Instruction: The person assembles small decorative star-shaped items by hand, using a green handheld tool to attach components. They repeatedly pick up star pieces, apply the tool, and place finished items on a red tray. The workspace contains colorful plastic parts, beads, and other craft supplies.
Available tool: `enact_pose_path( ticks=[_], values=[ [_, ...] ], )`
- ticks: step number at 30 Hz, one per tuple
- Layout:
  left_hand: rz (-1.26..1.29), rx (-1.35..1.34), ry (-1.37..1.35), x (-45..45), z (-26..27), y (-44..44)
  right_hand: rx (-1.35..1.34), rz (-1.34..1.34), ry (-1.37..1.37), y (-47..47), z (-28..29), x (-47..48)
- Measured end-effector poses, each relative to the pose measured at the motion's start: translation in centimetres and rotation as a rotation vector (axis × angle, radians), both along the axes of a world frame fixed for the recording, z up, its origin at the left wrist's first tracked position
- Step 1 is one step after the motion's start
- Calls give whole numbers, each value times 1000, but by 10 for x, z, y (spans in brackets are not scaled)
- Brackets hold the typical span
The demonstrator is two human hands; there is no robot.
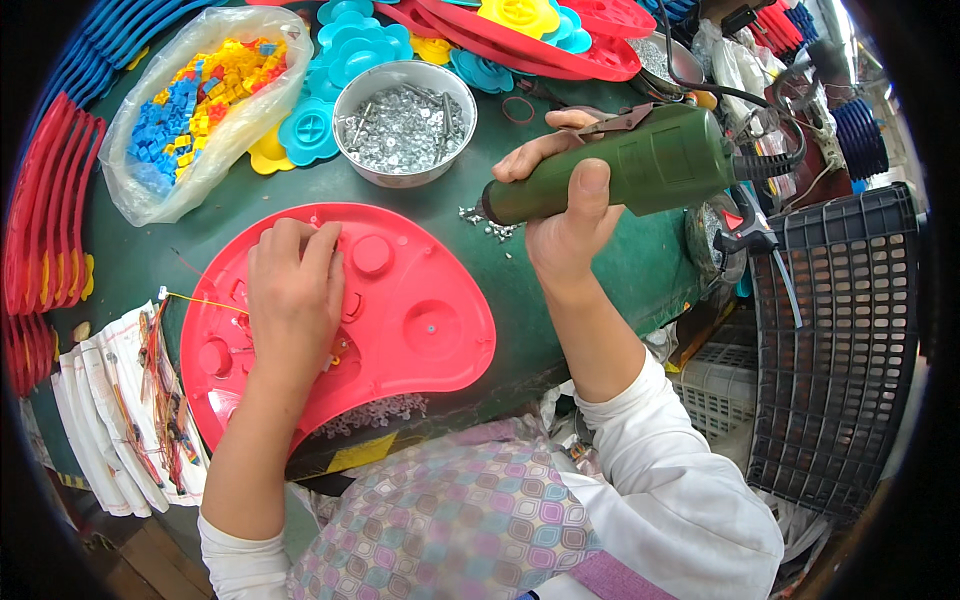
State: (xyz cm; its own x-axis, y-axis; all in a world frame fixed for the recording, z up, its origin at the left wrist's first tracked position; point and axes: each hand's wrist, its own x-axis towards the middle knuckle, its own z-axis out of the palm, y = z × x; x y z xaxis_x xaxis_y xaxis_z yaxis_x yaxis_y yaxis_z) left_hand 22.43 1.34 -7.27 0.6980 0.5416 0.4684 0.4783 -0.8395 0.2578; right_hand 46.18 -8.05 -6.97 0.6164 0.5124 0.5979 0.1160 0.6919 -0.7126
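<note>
My right hand [574, 225] grips a green corded electric screwdriver [652, 161]; its nose points left, above the small pile of screws [499, 229] on the green tabletop. My left hand [292, 292] is over a red plastic toy shell [450, 292], fingertips bent down near its far edge. Whether they pinch something small is hidden. The shell shows round bosses, screw posts and a round recess with a small metal screw or pin at its centre. A thin yellow wire [202, 301] with a white connector runs out from under my left hand, which covers parts inside the shell.
A metal bowl of screws [405, 124] stands beyond the shell. Left of it lies a plastic bag of blue and yellow parts [202, 112]. Wire harnesses on white paper [169, 420] lie at near left. Red panels [52, 210] line the left edge; a black crate [832, 360] stands right.
</note>
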Motion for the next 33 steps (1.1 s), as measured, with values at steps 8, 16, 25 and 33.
enact_pose_path(
  ticks=[8,16,25,33],
  values=[
    [-135,-262,-84,7,25,-11,49,89,187,-18,41,-8],
    [-264,-966,-134,14,28,-31,41,246,298,-34,49,-35],
    [-315,-584,-121,-2,18,-43,-28,265,272,-41,39,-57],
    [-295,-623,-96,-5,17,-48,4,334,235,-47,36,-59]
  ],
)
